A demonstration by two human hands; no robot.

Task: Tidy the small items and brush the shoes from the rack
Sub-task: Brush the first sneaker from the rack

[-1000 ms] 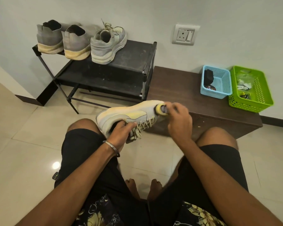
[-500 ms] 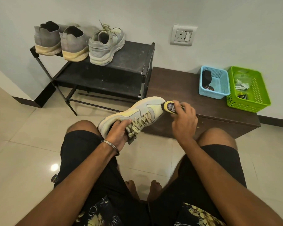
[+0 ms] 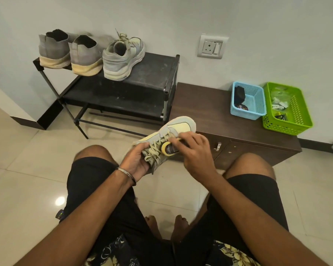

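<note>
The pale yellow-and-grey laced sneaker (image 3: 167, 135) is held above my knees, toe toward the dark brown wooden surface (image 3: 210, 110). My left hand (image 3: 136, 160) grips it at the heel end, fingers curled round the collar. My right hand (image 3: 194, 152) clamps a small yellow-rimmed brush (image 3: 168, 148), pressed against the laces. Behind, I see the black metal shoe rack (image 3: 146, 73) carrying three grey shoes (image 3: 88, 54); a blue basket (image 3: 256, 100) and a green basket (image 3: 298, 112) sit touching on the surface.

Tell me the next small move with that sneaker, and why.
Probably draw the yellow-rimmed brush along the laces toward the toe. The right hand already grips it against the lace area of the sneaker, which the left hand holds steady, so one short stroke fits.
</note>
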